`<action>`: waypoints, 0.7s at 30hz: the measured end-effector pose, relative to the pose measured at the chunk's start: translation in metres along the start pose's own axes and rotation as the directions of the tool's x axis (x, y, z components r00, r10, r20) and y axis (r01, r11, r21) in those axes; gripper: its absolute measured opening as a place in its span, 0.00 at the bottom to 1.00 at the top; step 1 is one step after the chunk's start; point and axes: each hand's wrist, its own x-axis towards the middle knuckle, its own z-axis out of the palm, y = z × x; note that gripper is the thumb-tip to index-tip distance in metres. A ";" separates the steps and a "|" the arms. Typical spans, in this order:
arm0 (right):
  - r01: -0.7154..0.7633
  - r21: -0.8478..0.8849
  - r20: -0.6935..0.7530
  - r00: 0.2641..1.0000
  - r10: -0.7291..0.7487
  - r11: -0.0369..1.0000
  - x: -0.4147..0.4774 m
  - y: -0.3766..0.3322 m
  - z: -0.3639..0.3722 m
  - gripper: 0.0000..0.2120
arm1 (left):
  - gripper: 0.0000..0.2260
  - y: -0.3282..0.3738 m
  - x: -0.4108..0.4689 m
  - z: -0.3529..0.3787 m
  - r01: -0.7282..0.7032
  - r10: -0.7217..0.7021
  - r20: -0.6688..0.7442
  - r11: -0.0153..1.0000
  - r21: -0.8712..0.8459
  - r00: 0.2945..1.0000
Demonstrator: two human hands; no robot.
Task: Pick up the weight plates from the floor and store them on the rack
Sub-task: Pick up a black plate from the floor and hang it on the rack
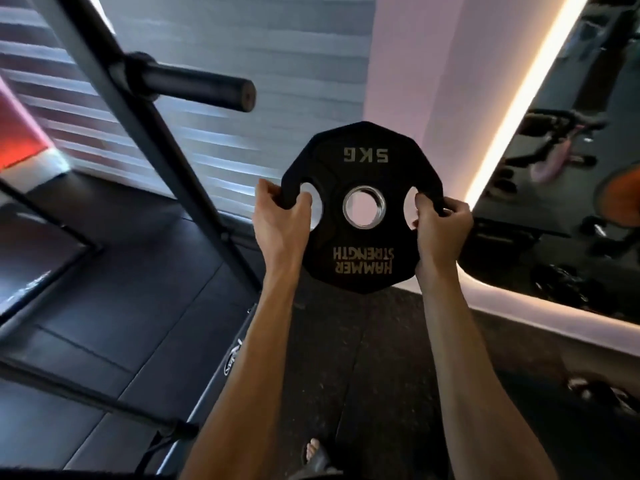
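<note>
Left hand and right hand are gripping the 5 kg weight plate upright by its side cutouts, right of the rack peg.

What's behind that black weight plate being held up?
Through the centre hole of the weight plate a pale wall shows. The plate hides whatever else lies directly behind it.

A black weight plate, marked 5 KG and HAMMER STRENGTH with the lettering upside down, is held upright in the air with its face toward the camera. The left hand grips its left edge, thumb through a grip hole; the right hand grips the right edge likewise. To the upper left a dark horizontal peg juts from the slanted rack post, well apart from the plate. A sandaled foot shows below on the dark floor.
</note>
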 end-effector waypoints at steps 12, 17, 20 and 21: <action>0.026 0.211 0.421 0.900 -0.115 0.977 0.061 -0.058 0.140 0.20 | 0.11 0.063 0.083 -0.018 -0.180 0.180 -0.510 0.982 0.051 0.841; -0.005 0.255 0.569 0.809 -0.146 0.967 0.077 -0.062 0.185 0.23 | 0.10 0.072 0.100 -0.008 -0.209 0.269 -0.656 0.963 0.170 0.705; -0.045 0.274 0.647 0.747 -0.150 0.961 0.089 -0.066 0.210 0.27 | 0.09 0.073 0.113 -0.002 -0.192 0.281 -0.713 0.960 0.205 0.643; -0.057 0.277 0.673 0.724 -0.152 0.959 0.092 -0.065 0.217 0.27 | 0.09 0.073 0.117 0.000 -0.189 0.290 -0.729 0.957 0.219 0.620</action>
